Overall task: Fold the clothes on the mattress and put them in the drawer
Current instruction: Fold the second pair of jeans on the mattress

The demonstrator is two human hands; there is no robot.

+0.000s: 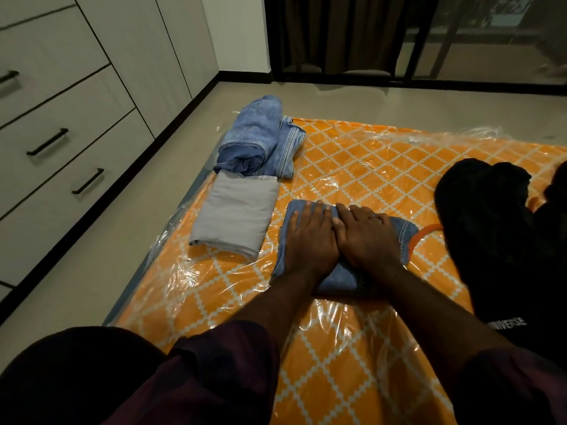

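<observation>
My left hand [310, 237] and right hand [368, 237] press flat-fingered, side by side, on the folded blue denim garment [343, 277]. Just left of it lies a folded grey cloth [236, 216].

Orange diamond-patterned mattress in clear plastic wrap [352, 167] on floor. On it: rolled blue denim bundle [254, 139], folded grey cloth [236, 216], folded blue jeans [395, 237], crumpled black garment [497, 234].

Home bedroom; mattress [352, 154] on floor; built-in drawers [61, 124]; dark curtain [337, 32] at glass door.

Orange white-latticed mattress [352, 167], blue jeans [395, 231]
</observation>
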